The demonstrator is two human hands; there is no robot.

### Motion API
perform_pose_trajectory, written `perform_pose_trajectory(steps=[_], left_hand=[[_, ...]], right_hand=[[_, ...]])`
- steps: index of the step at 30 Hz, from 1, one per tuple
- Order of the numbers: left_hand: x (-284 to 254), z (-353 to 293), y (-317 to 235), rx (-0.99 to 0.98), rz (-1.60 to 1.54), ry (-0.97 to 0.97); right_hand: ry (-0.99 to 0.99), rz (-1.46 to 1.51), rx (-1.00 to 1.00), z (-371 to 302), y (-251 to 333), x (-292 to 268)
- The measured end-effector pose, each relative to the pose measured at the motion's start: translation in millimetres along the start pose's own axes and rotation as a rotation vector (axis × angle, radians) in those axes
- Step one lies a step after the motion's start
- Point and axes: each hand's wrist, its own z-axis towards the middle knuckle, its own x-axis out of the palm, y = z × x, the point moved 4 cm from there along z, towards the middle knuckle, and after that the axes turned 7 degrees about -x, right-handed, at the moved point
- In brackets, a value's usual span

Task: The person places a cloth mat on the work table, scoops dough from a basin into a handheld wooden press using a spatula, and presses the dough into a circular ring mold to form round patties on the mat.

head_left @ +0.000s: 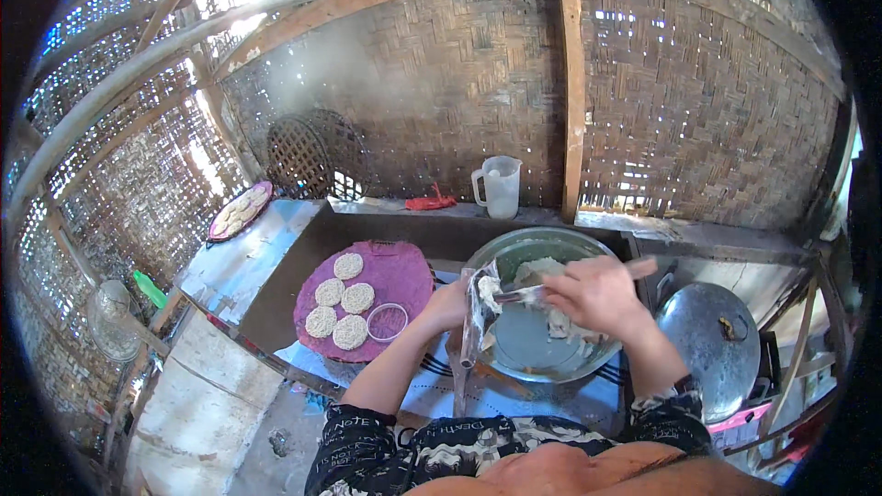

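Over the left part of a wide metal basin, my left hand is closed around a narrow tube-like thing with clear plastic about its top. White dough sits at its mouth. My right hand grips the wooden handle of a flat-bladed spatula, its dough-smeared blade pointing left and touching the dough at the tube. More pale dough lies in the basin, partly behind my right hand. Left of the basin, several round patties of pale strands and a clear ring rest on a purple round mat.
A plastic jug and a red plastic bag stand on the back ledge. A large metal lid is at right. At far left, a purple-edged tray holds more pale pieces. A wooden post rises against the woven wall.
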Motion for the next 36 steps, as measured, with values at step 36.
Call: perform_pose_trajectory(steps=[36], left_hand=[[16, 65, 2, 0.252, -1.328, 0.051]], right_hand=[[-0.283, 0.374, 0.802, -53, -31, 52]])
